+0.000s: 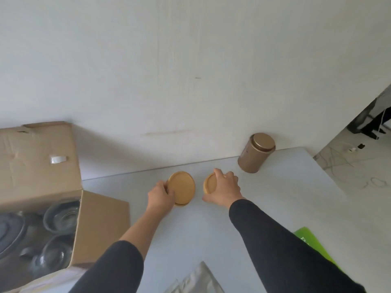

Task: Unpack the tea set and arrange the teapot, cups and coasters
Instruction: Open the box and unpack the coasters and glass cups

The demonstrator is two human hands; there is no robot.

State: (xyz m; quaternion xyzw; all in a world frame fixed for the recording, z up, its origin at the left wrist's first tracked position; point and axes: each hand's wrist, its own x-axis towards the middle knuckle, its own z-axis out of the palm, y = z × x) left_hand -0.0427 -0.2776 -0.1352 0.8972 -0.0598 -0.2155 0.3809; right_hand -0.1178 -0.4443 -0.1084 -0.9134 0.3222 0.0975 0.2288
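Nearest the camera, two forearms in black sleeves (pixel 118 269) are seen reaching forward over the pale counter (pixel 190 227), with a crinkled silvery sheet (pixel 196 278) lying between them at the bottom edge. At the far left an open cardboard box (pixel 42 157) is set on the counter against the white wall (pixel 169 60); its flap is folded up, a strip of clear tape is stuck on it, and dark glass pieces of the tea set (pixel 59 214) are packed inside, too blurred for teapot and cups to be told apart. To the right of the box the left hand (pixel 160 196) is closed on the near left rim of a round wooden coaster (pixel 182 187), which is held tilted with its face upward; a second rim is seen just under its lower edge, so a small stack may be gripped, though this cannot be told for certain. Just beside it, apart by a narrow gap, a second coaster (pixel 209 183) is covered by the right hand (pixel 224 187), whose fingers are curled over its top and far edge, clamped on it. Whether either coaster touches the counter cannot be told. Further right and back, near the wall, a gold-brown cylindrical tin (pixel 256 153) is stood upright with its lid on. At the lower right edge a green object (pixel 311 240) is partly seen, and beyond the counter's right end a marbled floor (pixel 359 166) is visible
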